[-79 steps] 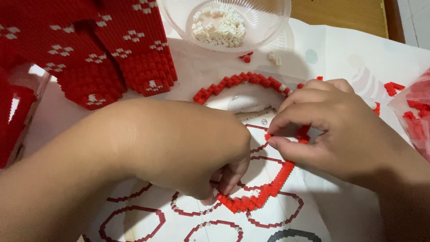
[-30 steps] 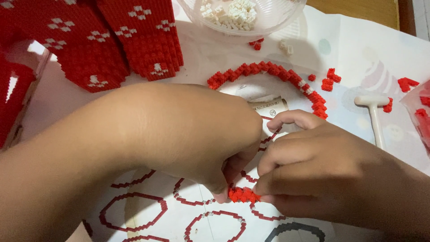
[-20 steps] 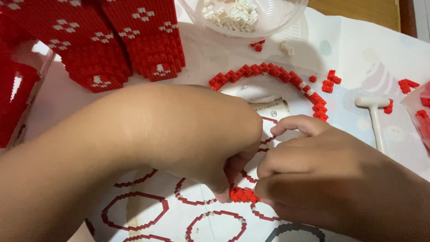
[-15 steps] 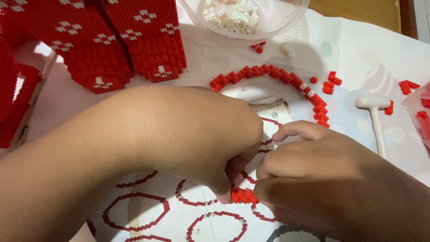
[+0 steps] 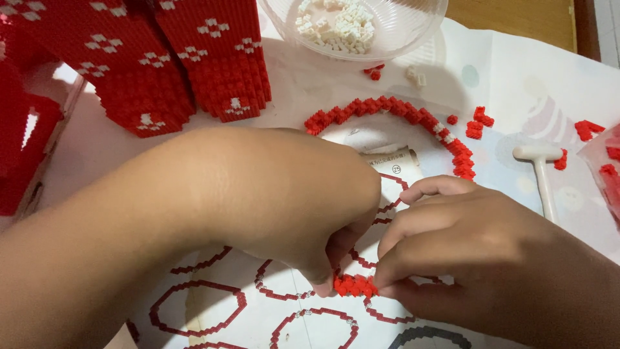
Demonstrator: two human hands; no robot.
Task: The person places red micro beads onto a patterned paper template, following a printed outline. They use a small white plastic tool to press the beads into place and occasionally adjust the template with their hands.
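Where the hands are meeting: low in the view, over a printed sheet, with everything below running from largest to smallest.
Table cover [image 5: 516, 71]: pale, smooth plastic with faint pastel prints, lying flat under everything.
Red brick walls [image 5: 213, 58]: tall blocks of tiny studded bricks, bumpy, with white flower-like marks, standing at the upper left.
Left hand [image 5: 278, 207]: reaching in from the left, curled over, its fingertips pressing on the left end of the red brick cluster.
Right hand [image 5: 491, 265]: coming in from the right, fingers bent and pinching the cluster's right end.
Pattern sheet [image 5: 213, 304]: white paper printed with red ring outlines, lying beneath both hands.
Clear bowl [image 5: 413, 39]: round, glossy and see-through, sitting at the top and holding white bricks [image 5: 336, 26].
Red brick ring [image 5: 400, 113]: an arc of tiny red bricks with a few white ones, curving above the hands; its lower part is hidden by them.
White hammer [image 5: 539, 161]: small, plastic-looking and T-shaped, lying untouched to the right.
Red brick cluster [image 5: 354, 285]: a short knobbly row between the fingertips, resting on the sheet.
Loose red bricks [image 5: 478, 121]: scattered just outside the ring.
Step, as a judgement: both hands seem to be pressing bricks together at the ring's lower edge.
Next move, as a judgement: it is calling for a steady pinch and careful stud alignment, since the pieces are so small.
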